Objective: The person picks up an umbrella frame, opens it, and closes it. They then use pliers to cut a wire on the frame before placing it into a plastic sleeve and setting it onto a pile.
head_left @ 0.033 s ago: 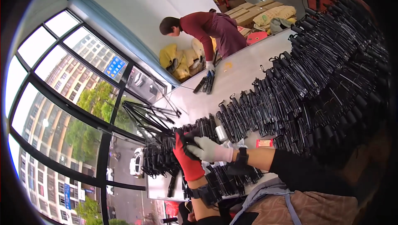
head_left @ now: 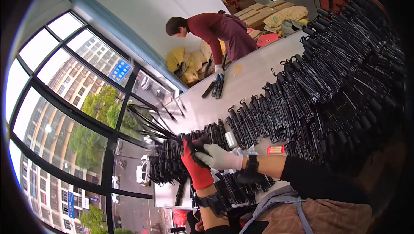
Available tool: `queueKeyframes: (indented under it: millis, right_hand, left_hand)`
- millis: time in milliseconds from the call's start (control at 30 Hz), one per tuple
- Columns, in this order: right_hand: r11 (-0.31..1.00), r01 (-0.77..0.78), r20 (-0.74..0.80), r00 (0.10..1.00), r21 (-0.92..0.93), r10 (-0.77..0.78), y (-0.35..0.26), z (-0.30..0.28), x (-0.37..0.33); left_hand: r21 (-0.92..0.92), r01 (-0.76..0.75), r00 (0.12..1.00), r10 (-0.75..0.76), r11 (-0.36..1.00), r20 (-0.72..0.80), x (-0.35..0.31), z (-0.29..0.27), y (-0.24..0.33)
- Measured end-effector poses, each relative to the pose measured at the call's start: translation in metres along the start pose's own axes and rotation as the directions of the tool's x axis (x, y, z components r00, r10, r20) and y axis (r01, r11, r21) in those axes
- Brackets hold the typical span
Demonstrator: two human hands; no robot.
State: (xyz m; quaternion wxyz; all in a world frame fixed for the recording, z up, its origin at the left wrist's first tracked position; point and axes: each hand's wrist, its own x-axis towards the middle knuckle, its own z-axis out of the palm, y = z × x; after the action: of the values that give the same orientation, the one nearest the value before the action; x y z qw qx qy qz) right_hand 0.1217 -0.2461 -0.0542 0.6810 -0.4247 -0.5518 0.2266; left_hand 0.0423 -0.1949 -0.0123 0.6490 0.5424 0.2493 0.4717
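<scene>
Hands meet over the near end of a long pale surface (head_left: 254, 78) in the head view. The left hand (head_left: 196, 165), in a red glove, is closed around a bunch of slim black rods (head_left: 172, 158) that lies at the window-side edge of the surface, with long thin ends fanning out past it. The right hand (head_left: 217, 157), in a white glove, lies across the left with its fingers curled onto the same bunch; whether it truly grips or only steadies I cannot tell.

Slipping looks like the main risk: the rods are many and thin, the bunch sits close to the edge of the surface, and a loose hold could let some slide out or fall off that side. The fanned ends might also snag in the neighbouring bundles, which lie just beside the hands.

Around them, rows of black bundled rods (head_left: 302, 100) cover most of the right part of the surface and crowd the space beside the right forearm. A small white roll (head_left: 231, 139) and a small red packet (head_left: 276, 149) lie between the bundles near the hands. At the far end another person in a dark red top (head_left: 224, 31) bends over a few black rods (head_left: 215, 88). Large windows (head_left: 64, 117) fill the left, and sacks and cardboard boxes (head_left: 263, 16) stand beyond.
</scene>
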Motion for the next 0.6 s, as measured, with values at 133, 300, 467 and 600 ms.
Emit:
queueKeyframes:
  millis: [133,300,467,600]
  right_hand:
    - [0.999,-0.020,0.078,0.997,0.046,0.016,-0.002,-0.002,0.015]
    - [0.981,0.173,0.004,0.985,0.090,-0.174,-0.012,-0.005,-0.004]
    - [0.992,-0.105,0.137,0.986,0.072,0.095,0.004,-0.017,-0.022]
    - [0.903,-0.406,0.280,0.891,0.141,0.357,-0.021,-0.059,-0.043]
  left_hand:
    - [0.024,-0.097,0.993,0.098,0.995,-0.068,0.016,-0.009,-0.004]
    - [0.235,-0.331,0.941,0.339,0.914,0.004,-0.009,-0.012,-0.017]
    - [0.441,-0.417,0.879,0.476,0.795,-0.026,-0.027,-0.008,-0.034]
    - [0.061,-0.367,0.930,0.368,0.928,-0.011,-0.007,-0.069,0.006]
